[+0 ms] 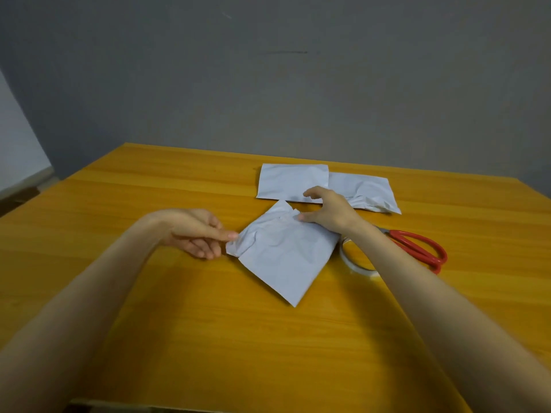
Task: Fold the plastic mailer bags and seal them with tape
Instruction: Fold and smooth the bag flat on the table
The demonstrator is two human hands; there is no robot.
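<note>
A white, crumpled plastic mailer bag [284, 254] lies at an angle in the middle of the wooden table [179, 293]. My left hand [198, 232] pinches its crumpled left corner between thumb and fingers. My right hand [326, 211] hovers over the bag's far edge, its thumb touching the folded flap and its fingers curved above it, holding nothing. A roll of clear tape [356, 257] lies to the right of the bag, partly hidden by my right forearm.
Two more white mailer bags [293, 181] [368, 190] lie side by side at the back of the table. Red-handled scissors [417, 245] rest at the right, beyond the tape. A grey wall stands behind the table.
</note>
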